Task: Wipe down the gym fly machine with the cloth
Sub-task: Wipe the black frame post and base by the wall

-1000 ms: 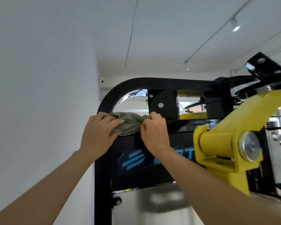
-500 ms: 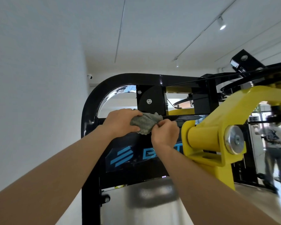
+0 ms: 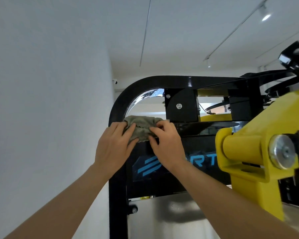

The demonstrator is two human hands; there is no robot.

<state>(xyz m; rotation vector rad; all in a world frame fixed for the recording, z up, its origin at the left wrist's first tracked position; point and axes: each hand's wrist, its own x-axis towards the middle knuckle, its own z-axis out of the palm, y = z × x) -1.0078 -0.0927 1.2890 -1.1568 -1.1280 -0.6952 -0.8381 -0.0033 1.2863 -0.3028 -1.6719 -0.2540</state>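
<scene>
With the left hand (image 3: 113, 150) gripping one end and the right hand (image 3: 168, 149) pinching the other, I would flatten the cloth (image 3: 142, 126) and press evenly along the crossbar (image 3: 205, 127), since it sits there as a crumpled grey-green wad under the curved left corner of the frame (image 3: 123, 95).

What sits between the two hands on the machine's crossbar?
In the head view, the bunched grey cloth spans it, held by the left hand and right hand.
</scene>
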